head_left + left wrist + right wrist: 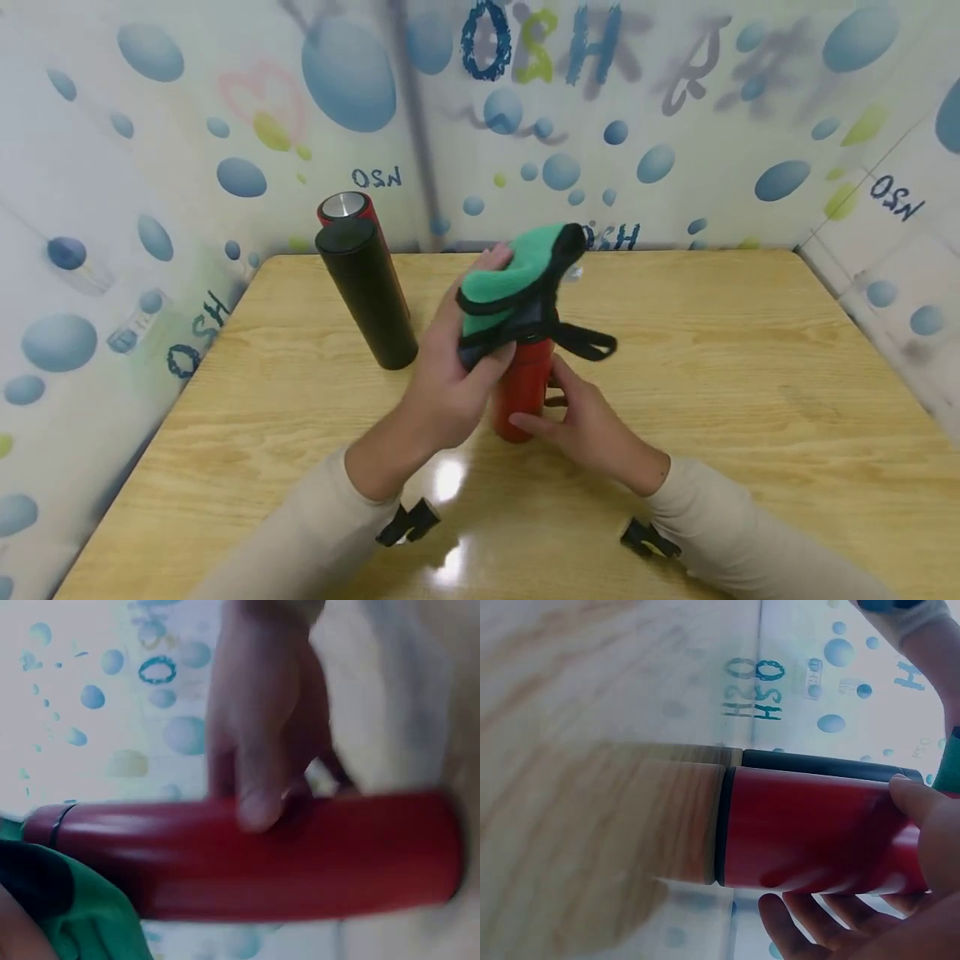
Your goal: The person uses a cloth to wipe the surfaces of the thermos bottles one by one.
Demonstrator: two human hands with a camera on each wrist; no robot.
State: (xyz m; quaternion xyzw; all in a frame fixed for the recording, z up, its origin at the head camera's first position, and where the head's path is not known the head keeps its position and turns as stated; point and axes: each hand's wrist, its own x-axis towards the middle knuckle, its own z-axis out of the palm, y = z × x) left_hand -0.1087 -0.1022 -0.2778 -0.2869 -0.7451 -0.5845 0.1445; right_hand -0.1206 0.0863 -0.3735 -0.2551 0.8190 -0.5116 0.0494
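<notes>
A red bottle [522, 387] stands upright on the table, its top covered by a green cloth [536, 254] with black edging. My left hand [442, 375] holds the cloth over the bottle's top, thumb low at its near edge. From the cloth a black loop [588, 340] sticks out to the right. Lower down, my right hand [588, 421] grips the bottle from the right, with its thumb across the near side. The left wrist view shows the red body [360, 859] below the cloth [105, 915]. In the right wrist view, my right fingers [802, 930] lie along the bottle's side.
At the back left stands a black bottle [369, 296], overlapping a red bottle with a silver top [345, 204] behind it. The wooden table [712, 350] runs back to a wall [480, 150] with blue spots and letters. Both wrists carry black straps [408, 523].
</notes>
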